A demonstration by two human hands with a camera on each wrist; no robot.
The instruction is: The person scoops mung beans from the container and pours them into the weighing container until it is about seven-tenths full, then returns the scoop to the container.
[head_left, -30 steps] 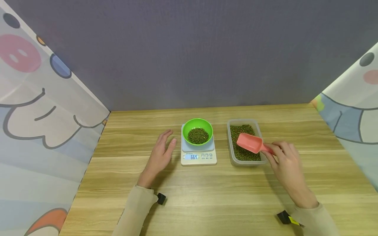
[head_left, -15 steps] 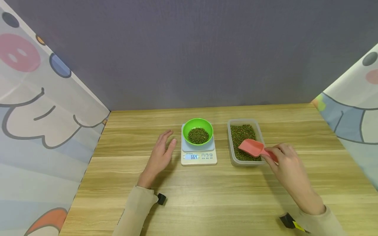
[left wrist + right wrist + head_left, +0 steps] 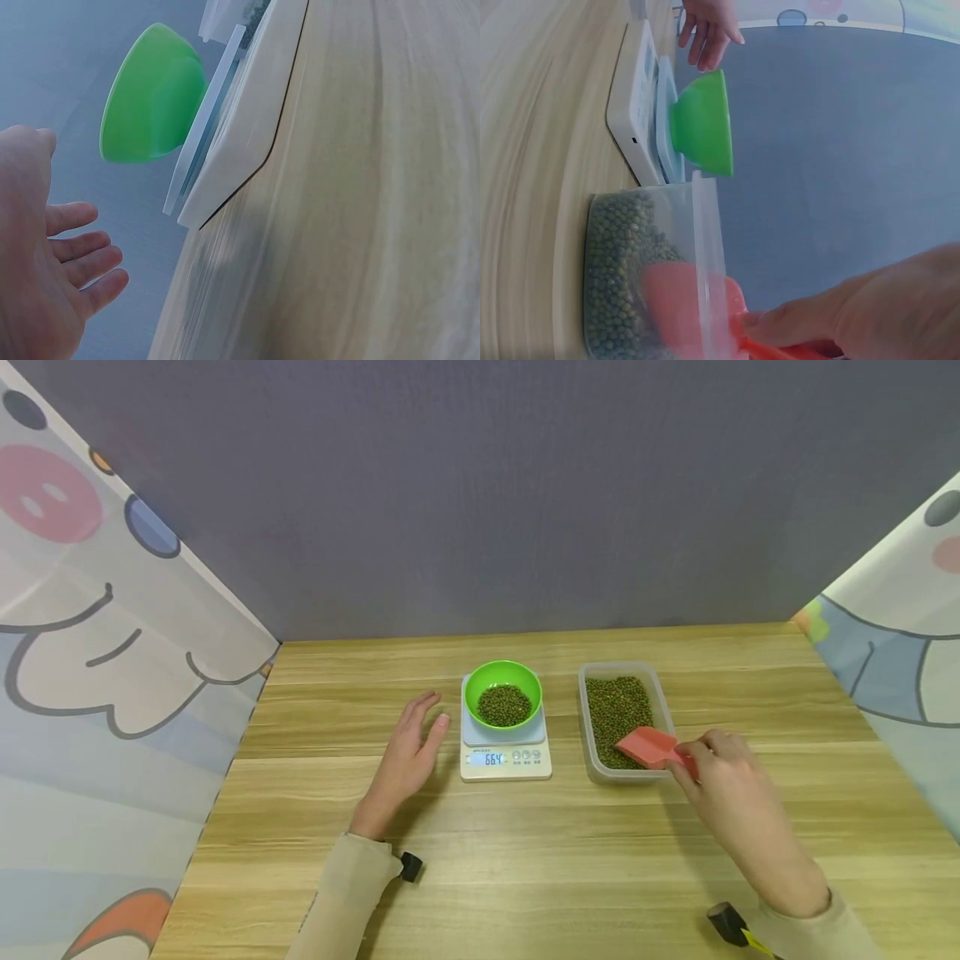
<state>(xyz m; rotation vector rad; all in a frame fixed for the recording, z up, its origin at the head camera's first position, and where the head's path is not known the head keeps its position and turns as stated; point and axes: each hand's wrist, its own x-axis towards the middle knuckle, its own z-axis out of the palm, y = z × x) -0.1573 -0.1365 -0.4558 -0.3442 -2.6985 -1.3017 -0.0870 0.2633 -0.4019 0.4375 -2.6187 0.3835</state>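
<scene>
My right hand (image 3: 731, 789) grips the handle of a pink-red scoop (image 3: 647, 747). The scoop's bowl is tipped down into green mung beans (image 3: 618, 706) in a clear plastic container (image 3: 582, 702); through the container wall in the right wrist view the scoop (image 3: 676, 300) reaches the beans (image 3: 615, 277). A bright green bowl (image 3: 502, 675), partly filled with mung beans, sits on a white kitchen scale (image 3: 505, 768) reading 66.4. Beside the scale, to its left, my left hand (image 3: 405, 756) holds nothing. In the left wrist view its fingers are spread loosely near the green bowl (image 3: 154, 97).
All of it stands on a wood-grain table (image 3: 525, 877). A dark grey wall (image 3: 517, 502) rises behind the table's back edge, and printed cartoon panels (image 3: 112, 693) flank both sides. The container stands a short gap to the right of the scale.
My right hand has tilted the scoop and lowered it toward the near right corner of the container, into the beans. The left hand, bowl and scale reading stay the same.
</scene>
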